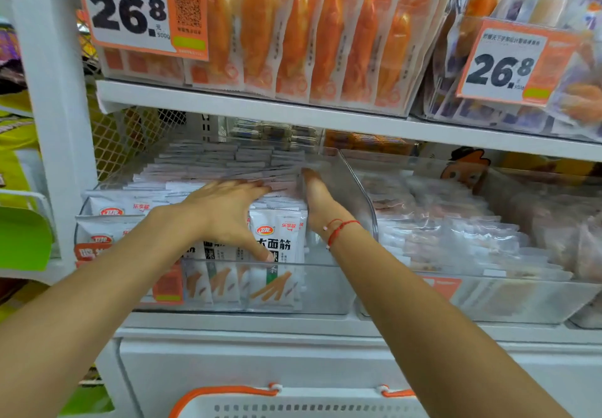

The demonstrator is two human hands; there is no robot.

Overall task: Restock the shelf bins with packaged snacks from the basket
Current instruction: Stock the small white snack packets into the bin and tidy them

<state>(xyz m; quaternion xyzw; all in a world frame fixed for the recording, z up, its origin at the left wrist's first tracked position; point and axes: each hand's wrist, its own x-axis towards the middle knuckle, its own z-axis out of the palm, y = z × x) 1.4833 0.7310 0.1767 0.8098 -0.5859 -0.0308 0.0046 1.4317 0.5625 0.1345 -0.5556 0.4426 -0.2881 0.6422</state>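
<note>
fingers (250, 186) of the left hand (221, 212) lie spread and flat on the packets (277, 254), thumb on the front one; the right hand (317, 199) stands edge-on, fingers straight, against the row's right side. nearest, the basket (293, 404) rim shows. packets look light, soft, slick, best pinched by a top seam. white, red logo, black lettering, upright rows filling the bin (355, 196).

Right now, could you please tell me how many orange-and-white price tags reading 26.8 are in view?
2: one orange-and-white price tag on the upper shelf's left bin, another on its right bin. Lower tags are partly hidden and unreadable.
</note>
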